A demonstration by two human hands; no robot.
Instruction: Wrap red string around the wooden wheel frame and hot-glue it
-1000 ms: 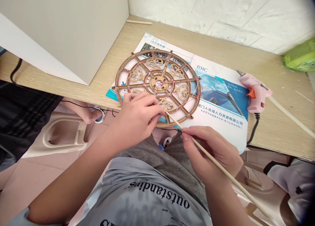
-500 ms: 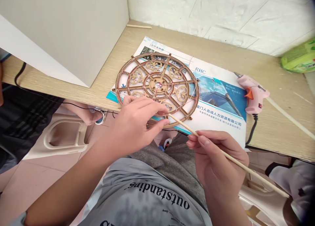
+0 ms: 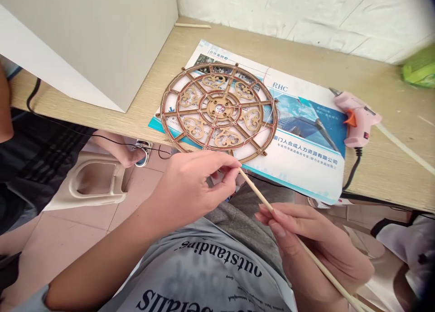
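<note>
A round openwork wooden wheel [image 3: 217,111] with red thread wound through it lies on a printed poster [image 3: 299,135] on the wooden desk [image 3: 384,167]. My left hand [image 3: 190,185] is below the desk edge, its fingers pinched on the tip of a long thin wooden stick [image 3: 258,196]. My right hand [image 3: 316,248] grips the same stick further down, over my lap. Neither hand touches the wheel.
A pink glue gun [image 3: 355,117] with a black cord lies right of the poster. A white box [image 3: 102,45] stands at the back left. A green packet [image 3: 419,69] sits at the far right. Another person sits at the left, beside a beige plastic stool [image 3: 91,185].
Both hands drew back from the wheel toward my lap, carrying the stick. My left hand left the wheel's rim and now pinches the stick's tip. The wheel lies fully uncovered.
</note>
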